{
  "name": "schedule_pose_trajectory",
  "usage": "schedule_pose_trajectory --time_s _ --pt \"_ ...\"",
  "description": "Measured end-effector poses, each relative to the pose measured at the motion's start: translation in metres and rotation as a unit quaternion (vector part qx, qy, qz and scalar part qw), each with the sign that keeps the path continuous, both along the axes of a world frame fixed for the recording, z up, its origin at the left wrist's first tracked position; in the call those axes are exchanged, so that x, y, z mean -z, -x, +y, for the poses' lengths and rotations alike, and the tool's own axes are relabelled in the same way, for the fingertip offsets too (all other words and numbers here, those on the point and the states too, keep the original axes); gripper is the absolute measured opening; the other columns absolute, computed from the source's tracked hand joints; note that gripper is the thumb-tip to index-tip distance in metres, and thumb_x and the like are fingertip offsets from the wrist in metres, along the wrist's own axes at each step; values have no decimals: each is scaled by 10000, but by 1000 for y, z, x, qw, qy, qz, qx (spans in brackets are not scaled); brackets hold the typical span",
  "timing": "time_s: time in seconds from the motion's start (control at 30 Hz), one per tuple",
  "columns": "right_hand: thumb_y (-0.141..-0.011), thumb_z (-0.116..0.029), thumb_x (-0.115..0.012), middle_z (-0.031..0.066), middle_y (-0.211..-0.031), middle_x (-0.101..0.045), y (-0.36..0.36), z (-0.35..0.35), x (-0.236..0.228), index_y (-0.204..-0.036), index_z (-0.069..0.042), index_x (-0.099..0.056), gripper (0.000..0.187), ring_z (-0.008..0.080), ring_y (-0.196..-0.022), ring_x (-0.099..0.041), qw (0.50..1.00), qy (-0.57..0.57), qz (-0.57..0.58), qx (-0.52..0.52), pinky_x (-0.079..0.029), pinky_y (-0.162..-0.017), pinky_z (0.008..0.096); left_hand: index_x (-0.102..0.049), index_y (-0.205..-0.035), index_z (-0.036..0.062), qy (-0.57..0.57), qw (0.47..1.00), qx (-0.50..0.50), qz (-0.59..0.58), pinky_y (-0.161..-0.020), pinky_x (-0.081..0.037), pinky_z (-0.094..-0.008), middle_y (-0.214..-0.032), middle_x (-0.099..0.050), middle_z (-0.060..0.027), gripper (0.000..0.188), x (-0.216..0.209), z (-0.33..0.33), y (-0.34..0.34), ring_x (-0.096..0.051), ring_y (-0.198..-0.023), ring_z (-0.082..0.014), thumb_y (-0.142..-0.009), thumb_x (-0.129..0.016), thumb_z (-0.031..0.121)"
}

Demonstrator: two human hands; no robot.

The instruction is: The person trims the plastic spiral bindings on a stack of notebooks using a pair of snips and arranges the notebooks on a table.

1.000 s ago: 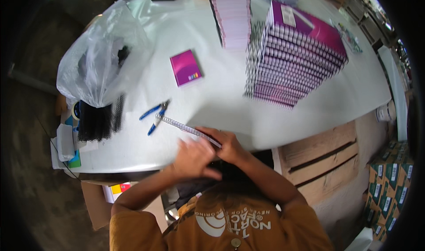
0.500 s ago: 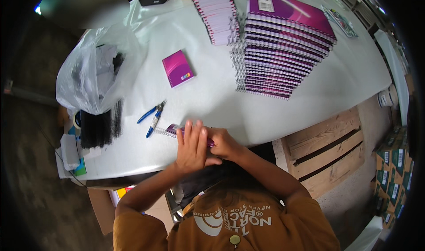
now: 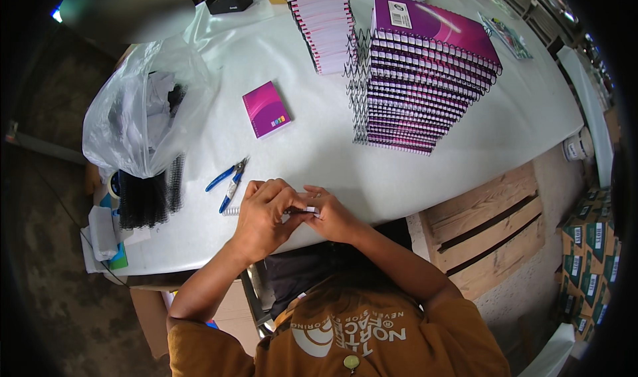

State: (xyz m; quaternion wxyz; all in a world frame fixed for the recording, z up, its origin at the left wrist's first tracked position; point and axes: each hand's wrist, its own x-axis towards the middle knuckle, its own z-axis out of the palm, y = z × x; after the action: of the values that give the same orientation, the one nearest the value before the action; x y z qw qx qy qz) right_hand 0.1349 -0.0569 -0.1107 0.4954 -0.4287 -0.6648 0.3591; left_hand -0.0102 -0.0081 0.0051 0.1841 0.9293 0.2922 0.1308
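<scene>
Just nearer the person than the pliers (image 3: pixel 227 189) on the bench (image 3: pixel 478 127), a small spiral pad (image 3: pixel 310 209) is in both hands, the left hand (image 3: pixel 264 219) with fingers drawn in narrow over its spiral, the right hand (image 3: pixel 332 217) closed on its far end. Beyond the pliers and to their right lie a purple notebook (image 3: pixel 267 110) and a tall stack (image 3: pixel 419 91), while black coils (image 3: pixel 143 197) sit to their left

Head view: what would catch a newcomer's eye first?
The tall stack of purple spiral-bound notebooks, far right on the white table. Then the lone purple notebook, left of that stack. At the near edge, the right hand holds a mostly hidden spiral-bound booklet, the left hand over it.
</scene>
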Motion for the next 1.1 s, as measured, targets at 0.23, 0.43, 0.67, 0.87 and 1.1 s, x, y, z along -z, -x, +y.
schedule_pose_trajectory --time_s 0.23,0.43,0.67,0.87,1.1 --pt "-833 -127 -616 62 -1101 -628 -2 0 4 -1125 -107 -583 295 220 -974 -601 999 -11 -30 -5 -321 -1025 421 -605 -1015 87 -58 992 88 74 -861 -382 -390 -914 -617 -35 375 -9 8 -1 -592 -898 -221 -683 -750 183" --pt "-830 -105 -610 45 -1022 -649 -2 2 9 -1112 -86 -579 284 208 -932 -604 1000 21 -17 -13 -312 -1027 412 -588 -879 87 -127 991 35 -19 -760 -412 -334 -805 -591 -25 310 -12 5 -16 -588 -782 -213 -631 -758 158" --pt "-825 -86 -608 51 -947 -658 2 0 7 -1096 -80 -583 272 202 -850 -609 999 -16 -11 38 -327 -1021 404 -614 -878 92 -97 995 -1 -30 -773 -408 -353 -770 -598 -23 307 -14 7 -25 -591 -751 -227 -630 -772 181" --pt "-818 -120 -632 80 -990 -643 -2 -2 9 -1060 -68 -598 250 235 -940 -591 998 63 0 2 -340 -1002 402 -621 -1014 110 43 996 3 83 -803 -373 -348 -889 -615 -22 338 -14 14 -20 -573 -887 -210 -696 -728 143" --pt "-819 -75 -608 148 -921 -632 -4 0 -9 -1025 -48 -599 208 299 -865 -590 995 57 78 -3 -408 -867 382 -630 -997 123 -2 998 53 23 -784 -363 -335 -844 -608 -34 322 -9 10 -15 -566 -830 -213 -695 -724 181"
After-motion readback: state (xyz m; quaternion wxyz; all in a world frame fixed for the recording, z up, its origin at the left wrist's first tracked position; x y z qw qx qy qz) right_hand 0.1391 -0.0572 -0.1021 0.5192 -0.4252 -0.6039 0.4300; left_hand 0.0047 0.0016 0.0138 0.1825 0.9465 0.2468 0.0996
